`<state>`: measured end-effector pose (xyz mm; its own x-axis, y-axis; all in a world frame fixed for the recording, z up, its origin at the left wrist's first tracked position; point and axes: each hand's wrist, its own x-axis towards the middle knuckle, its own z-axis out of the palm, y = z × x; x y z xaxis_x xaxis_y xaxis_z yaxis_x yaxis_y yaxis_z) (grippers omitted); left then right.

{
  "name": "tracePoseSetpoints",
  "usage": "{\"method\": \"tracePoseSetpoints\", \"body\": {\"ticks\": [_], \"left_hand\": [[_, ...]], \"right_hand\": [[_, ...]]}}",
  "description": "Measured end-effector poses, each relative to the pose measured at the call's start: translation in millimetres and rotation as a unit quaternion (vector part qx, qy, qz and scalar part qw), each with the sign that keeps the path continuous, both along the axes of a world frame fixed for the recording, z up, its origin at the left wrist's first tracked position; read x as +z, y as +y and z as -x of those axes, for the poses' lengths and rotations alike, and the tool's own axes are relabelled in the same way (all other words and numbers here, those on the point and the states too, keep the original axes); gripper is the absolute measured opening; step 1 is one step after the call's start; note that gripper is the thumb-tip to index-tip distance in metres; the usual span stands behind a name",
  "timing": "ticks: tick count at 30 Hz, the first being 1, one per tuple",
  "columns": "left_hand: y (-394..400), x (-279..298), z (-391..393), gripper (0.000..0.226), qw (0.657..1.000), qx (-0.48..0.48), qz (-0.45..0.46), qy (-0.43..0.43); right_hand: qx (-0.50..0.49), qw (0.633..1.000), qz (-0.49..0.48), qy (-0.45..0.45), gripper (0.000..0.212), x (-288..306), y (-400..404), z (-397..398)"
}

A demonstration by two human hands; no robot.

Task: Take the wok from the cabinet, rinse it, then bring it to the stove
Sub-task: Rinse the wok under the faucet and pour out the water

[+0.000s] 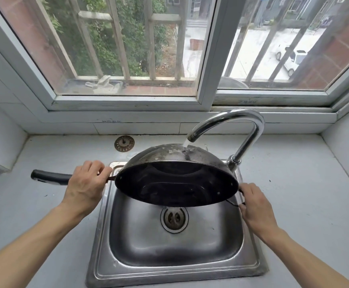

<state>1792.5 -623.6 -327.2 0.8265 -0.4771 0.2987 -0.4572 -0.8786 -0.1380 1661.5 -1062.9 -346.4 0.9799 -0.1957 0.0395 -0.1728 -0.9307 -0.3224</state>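
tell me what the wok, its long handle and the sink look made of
Wok: dark metal, probably carbon steel or iron, with a scorched, mottled underside. Long handle: smooth black, likely plastic. Sink: stainless steel by its brushed grey sheen and soft reflections.

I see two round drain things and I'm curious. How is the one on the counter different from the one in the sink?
The loose strainer lies on the counter behind the sink, dry and brownish. The sink drain is fitted into the basin floor, shinier at its rim, directly below the tilted wok. The strainer has many small slots; the drain has fewer, bigger holes. Both are round metal.
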Motion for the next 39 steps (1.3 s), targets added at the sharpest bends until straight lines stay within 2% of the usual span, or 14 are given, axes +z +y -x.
{"method": "tracePoseSetpoints", "body": {"ticks": [5, 12, 17, 31, 36, 39], "left_hand": [[16, -12, 10, 0.016, 0.998, 0.038, 0.038, 0.013], [26, -25, 28, 0.019, 0.991, 0.085, 0.099, 0.03], [26, -32, 38, 0.033, 0.983, 0.112, 0.126, 0.07], [30, -44, 41, 0.036, 0.973, 0.139, 0.161, 0.093], [31, -38, 36, 0.036, 0.977, 0.132, 0.145, 0.088], [33, -33, 34, 0.035, 0.981, 0.122, 0.129, 0.082]], "right_hand": [[0.041, 0.999, 0.022, -0.018, 0.053, 19, 7, -20], [0.104, 0.993, 0.037, -0.048, 0.053, 42, 13, -41], [0.135, 0.987, 0.064, -0.062, 0.058, 52, 11, -51], [0.194, 0.977, 0.069, -0.051, 0.068, 79, 12, -78], [0.182, 0.982, 0.04, -0.038, 0.053, 69, 12, -68], [0.166, 0.985, 0.028, -0.036, 0.052, 56, 13, -56]]}}
